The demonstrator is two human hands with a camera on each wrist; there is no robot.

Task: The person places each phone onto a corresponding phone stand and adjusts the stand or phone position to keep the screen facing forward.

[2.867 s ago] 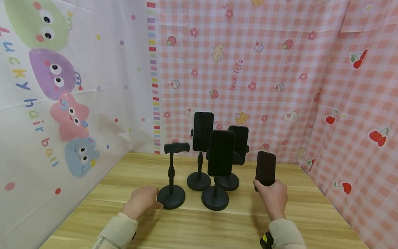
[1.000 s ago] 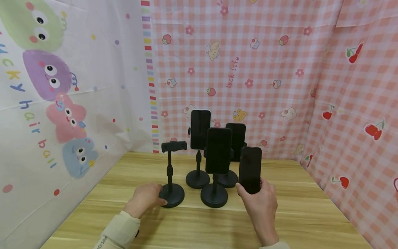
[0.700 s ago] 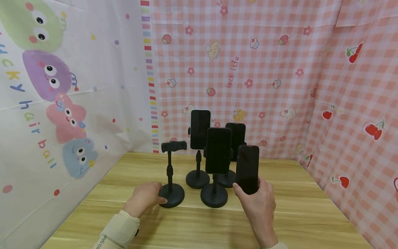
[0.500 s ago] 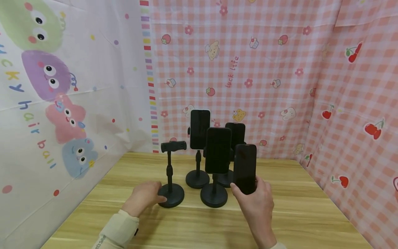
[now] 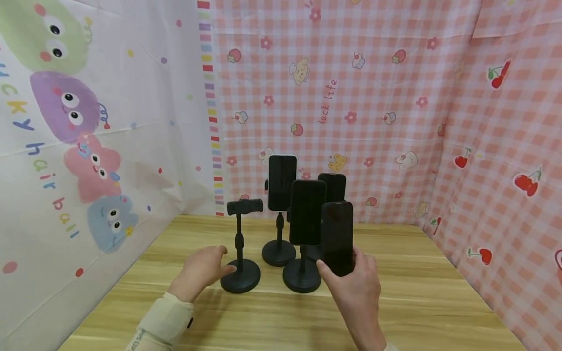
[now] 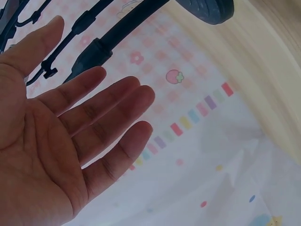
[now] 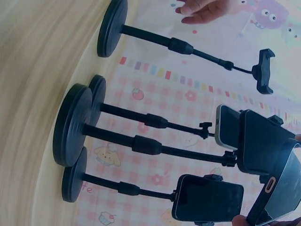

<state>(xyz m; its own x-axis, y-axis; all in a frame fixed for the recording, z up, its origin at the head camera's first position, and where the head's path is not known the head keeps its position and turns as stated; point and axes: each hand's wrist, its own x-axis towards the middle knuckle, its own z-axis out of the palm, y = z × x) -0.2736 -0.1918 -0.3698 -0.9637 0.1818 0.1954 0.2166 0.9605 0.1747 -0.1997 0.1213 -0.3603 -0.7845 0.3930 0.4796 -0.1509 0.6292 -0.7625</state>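
Note:
My right hand (image 5: 356,292) grips a black smartphone (image 5: 337,239) upright by its lower part, thumb on its left edge. In the head view this phone overlaps the stands behind it; in the right wrist view the held phone (image 7: 282,193) is cut off at the right edge. My left hand (image 5: 197,273) is beside an unloaded black phone stand (image 5: 240,279), its thumb overlapping the round base in the head view. The left wrist view shows the left hand (image 6: 70,127) with an open palm and loosely extended fingers. The stand's clamp (image 5: 245,207) holds no phone.
Three more stands hold phones: a white-edged phone (image 5: 282,183) at back left, a black phone (image 5: 308,212) in front, and another phone (image 5: 332,186) partly hidden behind. All stand on a wood-grain table (image 5: 263,321) enclosed by printed cloth (image 5: 377,97).
My right hand has carried the smartphone leftward, from the right side to in front of the rear-right stand. The left hand first moved onto the unloaded stand's base, then drew slightly back with fingers spread.

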